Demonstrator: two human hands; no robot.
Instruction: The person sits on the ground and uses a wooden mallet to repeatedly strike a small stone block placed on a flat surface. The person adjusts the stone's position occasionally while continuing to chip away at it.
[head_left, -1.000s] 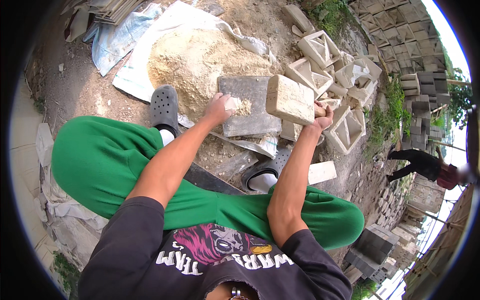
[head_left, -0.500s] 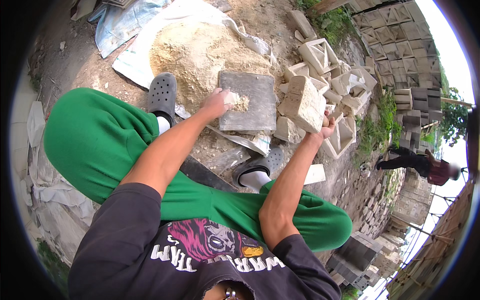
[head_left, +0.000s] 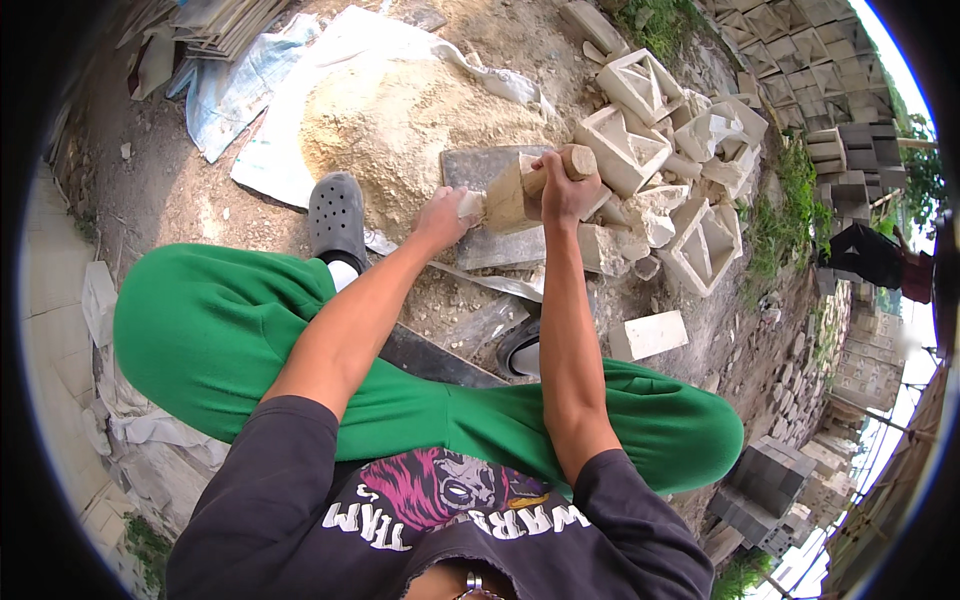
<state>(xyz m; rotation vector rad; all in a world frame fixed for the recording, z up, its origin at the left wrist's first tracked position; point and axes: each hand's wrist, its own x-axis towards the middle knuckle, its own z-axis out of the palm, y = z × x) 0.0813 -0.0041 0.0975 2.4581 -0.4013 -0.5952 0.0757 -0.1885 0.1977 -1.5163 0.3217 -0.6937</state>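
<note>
My right hand (head_left: pixel 568 192) is closed around the handle of a blocky, dust-covered mallet (head_left: pixel 508 197). The mallet's head is over a flat dark square plate (head_left: pixel 495 250), covering much of it. Close beside the head, my left hand (head_left: pixel 443 217) pinches a small pale chunk (head_left: pixel 472 208) at the plate's left side. The mallet hides most of the crushed bits, and I cannot tell whether its face touches the chunk. A heap of pale yellowish crumbs and powder (head_left: pixel 400 120) lies just beyond the plate on a white sheet (head_left: pixel 265 165).
Broken pale hollow blocks (head_left: pixel 695 245) are piled to the right of the plate. A white block (head_left: pixel 648 335) lies near my right knee. Blue sacking (head_left: pixel 235 90) is at the far left. A person in dark trousers (head_left: pixel 862 258) is at the far right, by stacked blocks.
My right hand has swung the mallet from the right, leftward and down over the plate. My left hand stays at the plate with the chunk. The person at the right has shifted toward the picture's edge.
</note>
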